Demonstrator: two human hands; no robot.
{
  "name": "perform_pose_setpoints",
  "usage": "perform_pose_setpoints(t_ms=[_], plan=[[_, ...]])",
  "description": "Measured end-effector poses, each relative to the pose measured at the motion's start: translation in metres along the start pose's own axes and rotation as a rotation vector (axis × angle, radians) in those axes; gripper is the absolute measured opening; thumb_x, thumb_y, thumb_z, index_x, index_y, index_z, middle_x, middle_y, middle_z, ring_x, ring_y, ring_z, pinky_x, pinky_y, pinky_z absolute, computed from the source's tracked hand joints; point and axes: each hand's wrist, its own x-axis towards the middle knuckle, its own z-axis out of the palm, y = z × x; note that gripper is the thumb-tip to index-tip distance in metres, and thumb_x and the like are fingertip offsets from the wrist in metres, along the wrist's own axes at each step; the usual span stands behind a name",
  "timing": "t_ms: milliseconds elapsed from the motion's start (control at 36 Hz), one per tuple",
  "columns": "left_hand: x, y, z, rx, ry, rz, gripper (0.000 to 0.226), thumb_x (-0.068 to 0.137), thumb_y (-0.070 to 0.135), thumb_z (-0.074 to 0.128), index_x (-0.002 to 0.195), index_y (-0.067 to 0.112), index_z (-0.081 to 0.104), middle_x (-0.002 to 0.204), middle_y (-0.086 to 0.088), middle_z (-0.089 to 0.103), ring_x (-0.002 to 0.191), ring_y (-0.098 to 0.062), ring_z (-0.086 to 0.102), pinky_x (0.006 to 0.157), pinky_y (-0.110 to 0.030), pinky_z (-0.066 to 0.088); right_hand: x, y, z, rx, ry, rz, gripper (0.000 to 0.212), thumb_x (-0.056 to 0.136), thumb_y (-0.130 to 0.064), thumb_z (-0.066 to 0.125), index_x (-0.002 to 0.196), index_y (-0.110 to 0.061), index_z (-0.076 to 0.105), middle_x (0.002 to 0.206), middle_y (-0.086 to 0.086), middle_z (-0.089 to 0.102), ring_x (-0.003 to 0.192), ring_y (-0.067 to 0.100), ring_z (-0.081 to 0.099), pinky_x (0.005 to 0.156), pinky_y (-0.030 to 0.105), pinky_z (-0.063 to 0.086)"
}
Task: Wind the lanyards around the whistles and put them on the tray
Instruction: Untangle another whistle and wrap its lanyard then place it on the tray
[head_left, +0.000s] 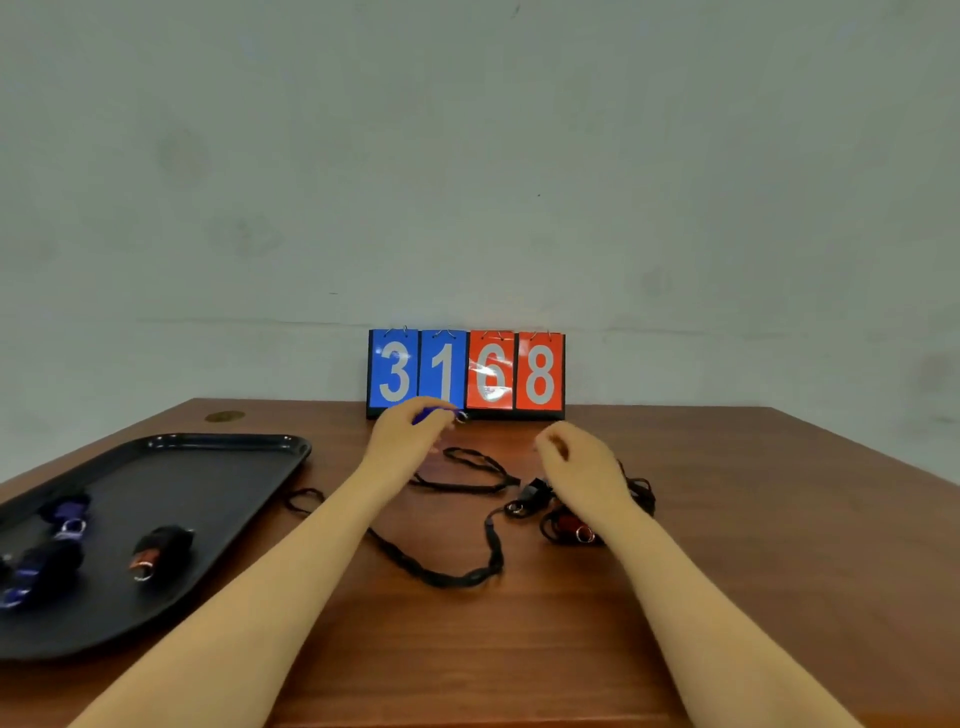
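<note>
Brown wooden counter (519, 649): left hand (402, 434) pinches a blue plastic whistle (434, 414), its black cord lanyard (467, 470) trailing; right hand (579, 462), loosely curled and empty, should draw the cord taut before winding.

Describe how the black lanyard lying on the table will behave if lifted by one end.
Probably floppy: the black lanyard lies in loose curves across the table. It looks thin, so likely light. It may drag the black whistle that seems attached.
</note>
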Motion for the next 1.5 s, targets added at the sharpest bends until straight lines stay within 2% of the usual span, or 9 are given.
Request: perform_pose_setpoints(t_ms=[167, 333, 528, 667, 944, 1028, 1167, 1306, 1500], plan=[[-0.003, 0.044, -0.011, -0.028, -0.138, 0.129, 0.017, 0.096, 0.023, 0.053, 0.097, 0.032, 0.067, 0.071, 0.012, 0.061, 0.059, -0.004, 0.051, 0.060, -0.017, 0.045, -0.004, -0.023, 0.019, 0.282, -0.127, -0.065, 0.045, 0.094, -0.031, 0.057, 0.137, -0.033, 0.045, 0.128, -0.015, 0.049, 0.119, 0.005, 0.047, 0.103, 0.028, 0.041], [0.005, 0.055, -0.038, -0.309, -0.145, 0.043, 0.019, 0.101, 0.018, 0.048, 0.110, 0.018, 0.065, 0.086, -0.002, 0.069, 0.069, -0.009, 0.060, 0.068, -0.023, 0.052, 0.008, -0.068, 0.032, 0.641, -0.377, 0.133, 0.047, 0.097, -0.028, 0.052, 0.143, -0.026, 0.041, 0.147, -0.002, 0.042, 0.124, 0.010, 0.043, 0.099, 0.025, 0.031], [0.006, 0.035, -0.051, -0.724, -0.019, -0.147, 0.019, 0.098, 0.021, 0.050, 0.110, 0.013, 0.063, 0.086, -0.004, 0.069, 0.065, -0.009, 0.056, 0.063, -0.023, 0.048, -0.002, -0.083, 0.065, 0.706, -0.339, 0.179, 0.029, 0.100, -0.017, 0.041, 0.101, -0.003, 0.067, 0.097, 0.015, 0.071, 0.096, 0.027, 0.067, 0.083, 0.026, 0.048], [0.008, 0.008, -0.051, -0.613, 0.059, -0.214, 0.025, 0.099, 0.018, 0.049, 0.121, 0.011, 0.058, 0.096, -0.005, 0.067, 0.070, -0.010, 0.055, 0.064, -0.024, 0.048, -0.002, -0.074, 0.055, 1.072, -0.547, 0.185, 0.051, 0.103, -0.040, 0.029, 0.083, -0.004, 0.058, 0.048, 0.001, 0.038, 0.044, 0.016, 0.037, 0.059, 0.030, 0.041], [0.007, -0.036, -0.056, 0.023, 0.045, -0.141, 0.027, 0.096, 0.024, 0.054, 0.117, 0.013, 0.066, 0.101, 0.004, 0.067, 0.097, -0.013, 0.061, 0.091, -0.032, 0.051, 0.012, -0.050, 0.044, 1.269, -0.079, 0.365, 0.026, 0.101, -0.023, 0.044, 0.081, -0.011, 0.055, 0.049, -0.007, 0.033, 0.040, 0.006, 0.025, 0.039, 0.018, 0.024], [0.002, -0.030, -0.051, -0.012, 0.049, -0.130, 0.028, 0.094, 0.029, 0.058, 0.119, 0.019, 0.065, 0.105, 0.008, 0.062, 0.097, -0.007, 0.055, 0.081, -0.021, 0.044, 0.013, -0.046, 0.042, 1.302, -0.025, 0.392, 0.030, 0.102, -0.026, 0.041, 0.079, -0.012, 0.055, 0.049, -0.006, 0.032, 0.040, 0.006, 0.024, 0.039, 0.019, 0.022], [0.000, -0.017, -0.047, -0.425, -0.028, -0.284, 0.031, 0.095, 0.022, 0.059, 0.122, 0.006, 0.060, 0.105, -0.005, 0.064, 0.081, -0.010, 0.058, 0.066, -0.021, 0.048, 0.012, -0.046, 0.041, 1.094, 0.058, 0.437, 0.025, 0.100, -0.027, 0.045, 0.084, -0.013, 0.058, 0.051, -0.007, 0.037, 0.041, 0.006, 0.028, 0.041, 0.020, 0.024], [-0.010, -0.007, -0.043, -0.988, -0.188, -0.358, 0.019, 0.093, 0.003, 0.058, 0.110, -0.002, 0.061, 0.104, -0.015, 0.066, 0.103, -0.023, 0.066, 0.091, -0.033, 0.055, 0.002, -0.045, 0.057, 0.120, -0.024, 0.031, 0.018, 0.099, -0.025, 0.046, 0.092, -0.021, 0.063, 0.085, -0.010, 0.059, 0.080, 0.004, 0.054, 0.066, 0.019, 0.039], [-0.004, -0.018, -0.039, -0.652, 0.067, -0.283, 0.016, 0.091, 0.010, 0.064, 0.106, 0.005, 0.067, 0.109, -0.013, 0.069, 0.102, -0.019, 0.068, 0.088, -0.028, 0.056, -0.014, -0.063, 0.062, 0.052, -0.222, -0.273, 0.016, 0.096, -0.024, 0.053, 0.088, -0.024, 0.067, 0.089, -0.013, 0.066, 0.086, -0.002, 0.058, 0.073, 0.012, 0.039]])
